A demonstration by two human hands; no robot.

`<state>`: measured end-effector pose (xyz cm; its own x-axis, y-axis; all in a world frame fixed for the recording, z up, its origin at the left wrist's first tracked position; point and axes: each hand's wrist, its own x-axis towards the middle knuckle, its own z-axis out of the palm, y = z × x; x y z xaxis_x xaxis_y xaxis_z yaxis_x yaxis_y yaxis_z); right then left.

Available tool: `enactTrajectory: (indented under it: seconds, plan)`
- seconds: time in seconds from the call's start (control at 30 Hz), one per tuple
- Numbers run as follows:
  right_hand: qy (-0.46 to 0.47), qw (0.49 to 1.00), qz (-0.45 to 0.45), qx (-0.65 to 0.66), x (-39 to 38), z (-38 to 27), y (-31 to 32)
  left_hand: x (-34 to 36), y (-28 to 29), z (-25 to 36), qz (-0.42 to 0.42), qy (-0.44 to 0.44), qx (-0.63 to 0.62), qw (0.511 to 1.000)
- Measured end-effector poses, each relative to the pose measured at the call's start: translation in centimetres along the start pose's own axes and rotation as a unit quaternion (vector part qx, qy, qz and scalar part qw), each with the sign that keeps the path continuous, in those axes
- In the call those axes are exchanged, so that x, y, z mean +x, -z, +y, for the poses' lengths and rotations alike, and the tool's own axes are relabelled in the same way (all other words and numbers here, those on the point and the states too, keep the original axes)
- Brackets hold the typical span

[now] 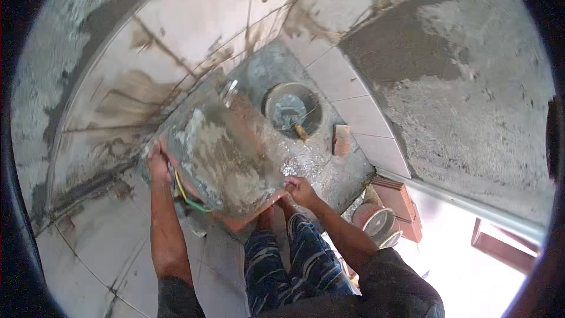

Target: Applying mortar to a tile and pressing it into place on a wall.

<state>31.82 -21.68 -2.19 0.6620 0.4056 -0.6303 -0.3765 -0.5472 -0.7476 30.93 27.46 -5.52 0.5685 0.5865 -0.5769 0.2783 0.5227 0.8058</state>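
My left hand point(159, 159) grips the left edge of a large flat slab point(215, 156), smeared with grey mortar and reddish along its edges. My right hand point(299, 191) is closed on the slab's right corner. A yellow-and-green strip point(183, 191), like a hose or cable, curves beside the slab near my left hand; what it belongs to is unclear. Behind the slab, a round metal basin point(293, 106) holds grey water and a tool with a light handle point(301, 132). A small reddish brick point(341, 139) lies to the right of the basin on the wet grey surface.
Stained white tiled walls point(206, 17) meet in a corner, with rough plaster point(459, 112) on the right. Tiled floor point(94, 241) lies at lower left. Reddish bricks or tiles point(393, 194) and buckets point(372, 224) stand at lower right beside a bright opening. My legs are below the slab.
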Motion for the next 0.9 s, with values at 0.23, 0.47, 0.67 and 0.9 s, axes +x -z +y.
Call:
enactTrajectory:
  seconds: [0.23, 0.47, 0.67, 0.9]
  plan:
    - [0.026, 0.997, 0.028, -0.060, -10.0, -1.2, 3.2, -8.5, -6.8, 4.8, -0.086, -0.010, -0.018, 0.996]
    - [-0.064, 0.997, 0.031, -0.036, -23.2, -8.0, 9.1, -15.2, -19.9, 8.1, -0.275, 0.021, -0.136, 0.952]
    - [-0.058, 0.993, 0.089, 0.046, -30.0, -1.9, 14.9, -18.1, -36.4, 0.4, -0.356, 0.031, -0.258, 0.898]
    - [-0.157, 0.962, 0.107, 0.195, -26.3, -1.2, 24.0, -11.2, -50.2, -12.5, -0.441, 0.004, -0.243, 0.864]
